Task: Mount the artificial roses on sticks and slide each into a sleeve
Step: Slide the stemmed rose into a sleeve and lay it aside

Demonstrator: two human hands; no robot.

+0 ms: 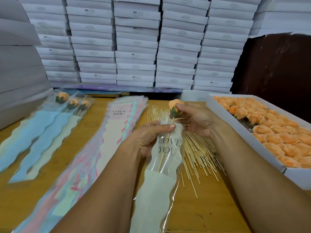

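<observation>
Right hand [193,118]: pinches peach rose [175,107], its stick [164,147] partly inside clear sleeve [161,165]. Left hand [151,137]: grips sleeve mouth, above worktop [202,207] near edge.

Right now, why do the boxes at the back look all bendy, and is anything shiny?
In the head view, the wide lens bows the stacked white boxes outward near the edges; light glints off the clear sleeve that the left hand grips, and the middle stays sharp.
</observation>
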